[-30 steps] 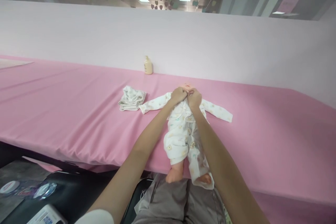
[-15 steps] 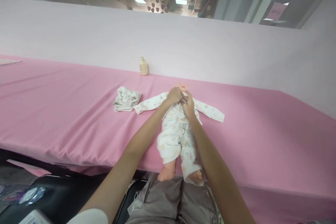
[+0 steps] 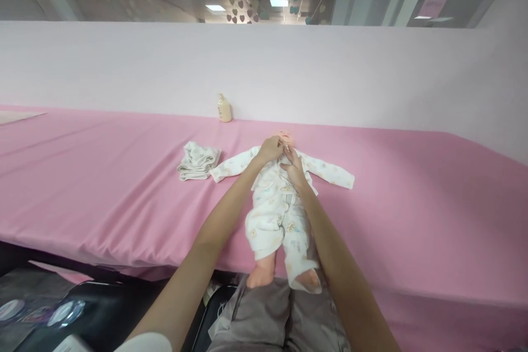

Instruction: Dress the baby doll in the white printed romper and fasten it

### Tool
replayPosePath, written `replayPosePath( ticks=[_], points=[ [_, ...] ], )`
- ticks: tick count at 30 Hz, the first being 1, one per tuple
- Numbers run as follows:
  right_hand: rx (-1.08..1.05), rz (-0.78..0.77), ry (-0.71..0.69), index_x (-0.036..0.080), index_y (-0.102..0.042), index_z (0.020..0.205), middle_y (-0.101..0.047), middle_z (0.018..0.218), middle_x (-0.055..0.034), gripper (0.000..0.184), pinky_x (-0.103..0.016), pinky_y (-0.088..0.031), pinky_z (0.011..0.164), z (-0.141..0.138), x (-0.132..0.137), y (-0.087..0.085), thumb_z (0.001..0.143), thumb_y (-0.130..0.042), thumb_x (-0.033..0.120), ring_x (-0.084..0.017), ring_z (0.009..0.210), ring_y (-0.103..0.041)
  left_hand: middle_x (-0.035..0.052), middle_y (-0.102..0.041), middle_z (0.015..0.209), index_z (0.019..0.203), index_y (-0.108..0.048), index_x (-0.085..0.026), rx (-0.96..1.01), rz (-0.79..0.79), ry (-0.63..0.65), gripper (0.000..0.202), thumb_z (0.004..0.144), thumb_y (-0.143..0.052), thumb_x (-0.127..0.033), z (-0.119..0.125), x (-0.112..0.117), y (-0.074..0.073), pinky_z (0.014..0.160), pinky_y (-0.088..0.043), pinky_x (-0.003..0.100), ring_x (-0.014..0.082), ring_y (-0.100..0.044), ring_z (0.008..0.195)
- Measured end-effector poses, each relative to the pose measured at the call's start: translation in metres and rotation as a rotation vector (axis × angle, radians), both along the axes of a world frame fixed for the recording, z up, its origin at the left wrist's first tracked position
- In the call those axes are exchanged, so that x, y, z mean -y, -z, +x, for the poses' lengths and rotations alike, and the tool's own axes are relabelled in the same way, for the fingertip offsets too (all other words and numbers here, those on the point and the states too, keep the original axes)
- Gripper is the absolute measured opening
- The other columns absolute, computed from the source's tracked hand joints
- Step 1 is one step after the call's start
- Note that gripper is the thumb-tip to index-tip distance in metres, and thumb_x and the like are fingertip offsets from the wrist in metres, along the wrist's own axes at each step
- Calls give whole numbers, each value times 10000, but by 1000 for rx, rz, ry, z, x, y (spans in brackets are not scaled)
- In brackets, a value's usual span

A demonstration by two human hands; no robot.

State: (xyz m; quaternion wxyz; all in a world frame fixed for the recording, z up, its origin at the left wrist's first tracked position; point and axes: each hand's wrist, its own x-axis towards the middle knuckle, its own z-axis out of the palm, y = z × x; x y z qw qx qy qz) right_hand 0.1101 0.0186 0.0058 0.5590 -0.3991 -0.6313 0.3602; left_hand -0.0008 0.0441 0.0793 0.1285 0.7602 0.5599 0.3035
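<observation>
A baby doll (image 3: 260,276) lies on its back with its feet at the table's front edge. It wears a white printed baby romper (image 3: 266,206), both sleeves spread out sideways. At the neckline below the doll's chin, my left hand (image 3: 271,149) is closed with its fingertips pinching the collar. My right hand (image 3: 296,171) meets it there from the right, its fingertips at the same bit of cloth and its thumb lower on the chest. The small piece between the fingers is mostly hidden. My hands cover part of the doll's chin and chest.
The table has a pink cover (image 3: 412,214). A folded pile of pale cloths (image 3: 198,161) sits left of the doll, touching or nearly touching the sleeve. A cream pump bottle (image 3: 224,108) stands at the back against the white wall (image 3: 144,66). A black chair (image 3: 119,308) is below the front edge.
My view has tilted slightly. Both hands stay at the collar; my right hand has eased a little lower, and its thumb now shows apart from its fingers.
</observation>
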Motion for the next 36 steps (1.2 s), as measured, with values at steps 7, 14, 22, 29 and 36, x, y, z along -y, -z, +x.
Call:
replayPosePath(
  ticks=[7,14,22,29,36],
  points=[
    [-74,-13,49,258,-416,1303,-557,1302,-38,635,-515,-250,1095,0,7,-6,691,-510,119,-226,1318,-378,20,-668,866,994,-537,-168,79,-39,103,226,780,-468,-147,-3,9,-9,677,-479,212,134,-627,766],
    [285,205,295,189,-579,1116,-629,1163,-92,334,-471,-365,1001,-4,14,-4,814,-438,192,-253,1121,-543,92,-662,944,1085,-495,-134,95,-229,142,344,745,-469,-94,-16,18,-18,613,-516,237,145,-648,696],
    [349,298,339,163,-608,1041,-646,1106,-107,266,-407,-397,954,-3,13,-4,860,-420,212,-245,1070,-562,115,-658,893,1098,-485,-113,18,-321,132,419,687,-564,-111,-19,20,-20,548,-511,220,180,-650,731],
    [310,315,350,192,-645,935,-681,983,-72,233,-379,-425,900,-2,14,-4,858,-429,230,-228,955,-586,89,-656,880,1136,-463,-134,-39,-239,178,486,662,-571,-127,-22,18,-22,525,-460,221,162,-613,647],
    [324,291,359,195,-658,905,-664,933,-78,240,-381,-423,870,-1,8,-4,861,-427,244,-229,923,-571,65,-656,858,1171,-433,-147,1,-233,199,523,658,-533,-124,-17,23,-26,545,-450,211,133,-583,609]
  ],
)
